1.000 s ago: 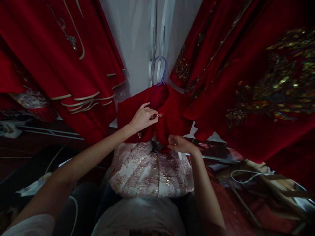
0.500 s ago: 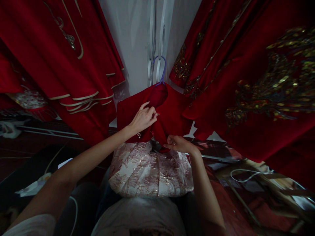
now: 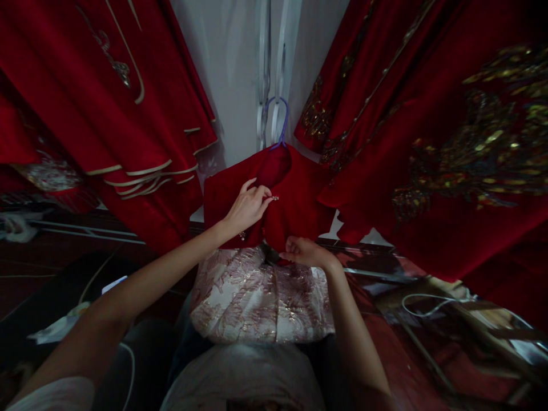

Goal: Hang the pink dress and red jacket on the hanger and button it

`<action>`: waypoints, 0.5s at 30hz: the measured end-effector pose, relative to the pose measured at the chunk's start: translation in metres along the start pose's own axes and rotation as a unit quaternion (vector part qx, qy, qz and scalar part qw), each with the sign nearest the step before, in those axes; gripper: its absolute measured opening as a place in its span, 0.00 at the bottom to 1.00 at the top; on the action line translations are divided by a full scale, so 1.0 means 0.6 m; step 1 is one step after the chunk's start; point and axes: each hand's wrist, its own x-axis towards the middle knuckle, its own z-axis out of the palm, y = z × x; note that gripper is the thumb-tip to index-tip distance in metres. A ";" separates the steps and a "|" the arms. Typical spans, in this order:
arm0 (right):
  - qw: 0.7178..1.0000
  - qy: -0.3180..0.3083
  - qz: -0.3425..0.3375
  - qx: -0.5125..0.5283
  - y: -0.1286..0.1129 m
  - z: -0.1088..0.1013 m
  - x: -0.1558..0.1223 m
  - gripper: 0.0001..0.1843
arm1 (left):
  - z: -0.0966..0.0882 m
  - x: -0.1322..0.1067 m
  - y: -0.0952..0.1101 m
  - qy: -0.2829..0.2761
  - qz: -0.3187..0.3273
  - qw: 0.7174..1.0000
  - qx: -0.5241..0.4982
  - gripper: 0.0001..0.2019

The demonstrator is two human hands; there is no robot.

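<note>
A red velvet jacket (image 3: 299,197) hangs on a purple hanger (image 3: 280,123) in front of me, over a pink and gold brocade skirt (image 3: 261,297). My left hand (image 3: 248,206) pinches the jacket's front edge beside a small jewelled fastener (image 3: 274,198). My right hand (image 3: 306,251) is closed on the jacket's lower hem, just above the skirt's waist.
Red embroidered garments hang at the left (image 3: 107,103) and, with gold sequin work, at the right (image 3: 449,142). A white wall (image 3: 231,74) is behind the hanger. White cables (image 3: 428,305) and clutter lie on the dark floor at the right.
My left hand has shifted slightly up along the jacket's front edge. My right hand has curled tighter on the hem and moved a little up and left.
</note>
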 end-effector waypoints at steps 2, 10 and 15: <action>1.000 0.011 -0.006 -0.002 0.001 -0.004 -0.003 0.14 | 0.001 -0.002 0.002 0.000 -0.007 1.000 0.006 0.06; 0.999 0.021 -0.031 0.032 -0.004 -0.006 -0.008 0.15 | 0.003 0.000 0.003 0.004 0.001 1.000 0.029 0.07; 0.940 0.279 -0.143 0.134 -0.058 -0.017 0.013 0.17 | -0.013 0.005 0.007 -0.092 0.012 0.989 0.117 0.12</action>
